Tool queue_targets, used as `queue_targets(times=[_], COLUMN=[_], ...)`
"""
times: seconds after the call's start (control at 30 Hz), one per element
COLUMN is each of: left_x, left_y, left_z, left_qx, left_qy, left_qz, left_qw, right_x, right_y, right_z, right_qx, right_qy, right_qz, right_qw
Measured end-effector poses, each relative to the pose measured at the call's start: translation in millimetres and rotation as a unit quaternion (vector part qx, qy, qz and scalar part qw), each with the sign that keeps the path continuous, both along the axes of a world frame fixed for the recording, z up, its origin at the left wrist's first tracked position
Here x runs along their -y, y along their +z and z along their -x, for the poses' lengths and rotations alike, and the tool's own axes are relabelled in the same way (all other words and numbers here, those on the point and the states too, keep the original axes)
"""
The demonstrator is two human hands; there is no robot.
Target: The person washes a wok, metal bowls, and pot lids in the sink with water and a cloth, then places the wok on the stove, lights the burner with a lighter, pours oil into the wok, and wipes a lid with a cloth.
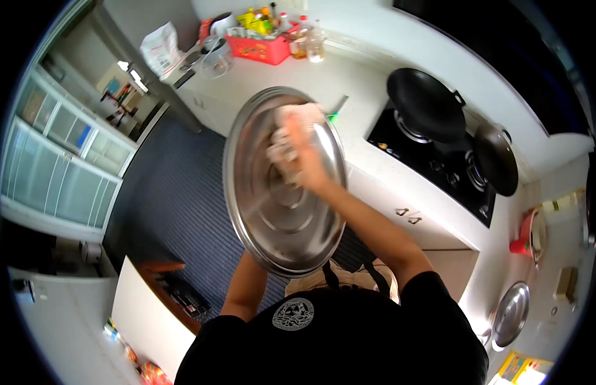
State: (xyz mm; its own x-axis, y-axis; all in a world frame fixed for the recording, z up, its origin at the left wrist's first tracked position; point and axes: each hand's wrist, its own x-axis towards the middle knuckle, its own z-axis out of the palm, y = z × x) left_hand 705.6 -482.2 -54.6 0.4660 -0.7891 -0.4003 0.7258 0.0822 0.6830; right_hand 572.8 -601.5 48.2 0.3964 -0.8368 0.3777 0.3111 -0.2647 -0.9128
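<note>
A large round stainless steel pot lid (285, 221) is held up in front of me, tilted, above the floor. My left forearm (246, 287) runs behind its lower edge; the lid hides my left hand, which supports it from the back. My right hand (302, 149), blurred by motion, presses a crumpled pale cloth (282, 154) against the upper middle of the lid's face. Part of the cloth bunches out beside the fingers.
To the right, a black wok (426, 104) and a smaller dark pan (497, 159) rest on the gas stove (442, 168). A red basket (259, 49) of bottles stands on the counter (266, 76). Another metal lid (511, 314) lies at lower right. A white cabinet panel (150, 314) stands lower left.
</note>
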Motion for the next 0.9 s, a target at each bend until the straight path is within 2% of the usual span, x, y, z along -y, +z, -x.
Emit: queue_targets(times=[0.03,0.07,0.13,0.23,0.3,0.4,0.47,0.53,0.6,0.63,0.67,0.7,0.77,0.8,0.83,0.9], left_x=[0,2,0,15,18,47,76,107,128,135,145,159,197,222,242,263], left_y=[-1,-3,-5,-4,-5,-5,-1,7,21,28,36,44,65,81,98,153], left_z=[2,3,-3,-6,-2,15,26,31,29,30,28,28,31,36,45,99], left_qx=[0.004,0.009,0.022,0.048,0.066,0.114,0.167,0.235,0.317,0.351,0.394,0.438,0.537,0.579,0.614,0.628], left_qy=[-0.009,-0.013,-0.022,-0.04,-0.058,-0.091,-0.115,-0.133,-0.145,-0.15,-0.147,-0.143,-0.119,-0.096,-0.07,-0.029], left_qz=[-0.005,-0.009,-0.02,-0.031,-0.045,-0.064,-0.076,-0.093,-0.113,-0.122,-0.119,-0.112,-0.072,-0.041,-0.013,0.009], left_qw=[1.0,1.0,0.999,0.998,0.995,0.987,0.976,0.958,0.931,0.916,0.899,0.88,0.832,0.809,0.786,0.777], right_x=[-8,-34,-70,-60,-24,15,22,6,-7,-13,-16,-16,2,19,33,64], right_y=[9,27,18,-7,-32,-54,-44,-28,-12,-17,-32,-26,-30,-48,-40,-93], right_z=[-8,-6,2,56,91,95,73,71,96,111,127,148,204,231,264,334], right_qx=[-0.071,-0.201,-0.257,-0.283,-0.324,-0.318,-0.207,-0.144,-0.082,-0.074,-0.144,-0.231,-0.243,-0.322,-0.389,-0.427], right_qy=[-0.028,-0.046,0.049,0.199,0.077,-0.127,-0.12,0.005,0.033,0.074,0.18,0.181,0.137,0.067,-0.013,-0.226], right_qz=[0.125,0.247,0.358,0.332,0.341,0.211,0.148,0.036,0.137,0.119,0.037,0.04,-0.034,-0.074,-0.194,-0.132], right_qw=[0.989,0.947,0.896,0.878,0.879,0.916,0.96,0.989,0.987,0.987,0.972,0.955,0.96,0.941,0.901,0.865])
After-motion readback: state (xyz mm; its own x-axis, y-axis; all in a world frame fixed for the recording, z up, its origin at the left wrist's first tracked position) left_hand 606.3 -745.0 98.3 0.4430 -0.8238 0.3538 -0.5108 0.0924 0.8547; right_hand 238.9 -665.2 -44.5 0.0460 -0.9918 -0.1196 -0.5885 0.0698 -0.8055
